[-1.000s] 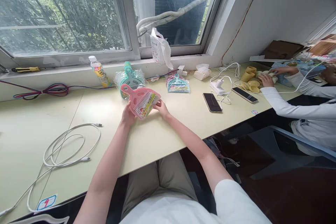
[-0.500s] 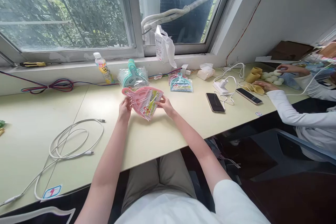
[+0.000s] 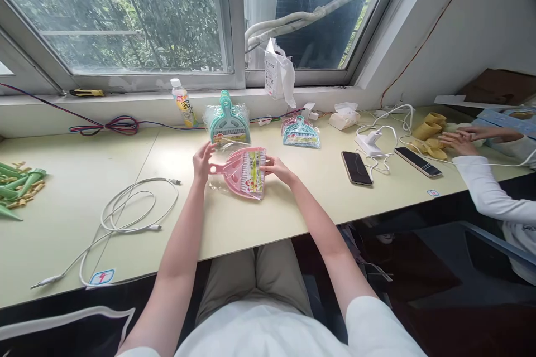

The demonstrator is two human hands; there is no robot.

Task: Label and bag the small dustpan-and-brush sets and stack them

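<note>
A pink dustpan (image 3: 234, 172) with a small brush packed against it, in clear plastic with a yellow-green label, is tilted above the table in front of me. My right hand (image 3: 277, 169) grips its wide right edge, thumb and fingers around the brush side. My left hand (image 3: 202, 163) is beside the handle end, fingers raised and apart, close to the loose plastic wrap. Just behind is a stack of wrapped green dustpans (image 3: 228, 120), handles pointing up. Smaller wrapped blue and pink dustpan sets (image 3: 301, 134) lie farther right.
A drink bottle (image 3: 183, 103) stands by the wall. A coiled white cable (image 3: 138, 228) and green plastic pieces (image 3: 19, 184) lie left. To the right are a phone (image 3: 357, 168), a second phone (image 3: 417, 162), a charger (image 3: 369, 143) and tissues (image 3: 344, 116). A co-worker's hands (image 3: 460, 140) handle yellowish items.
The pink dustpan has turned so its handle points left, and it sits lower. My left hand has loosened from the handle and its fingers have lifted. The view has shifted left.
</note>
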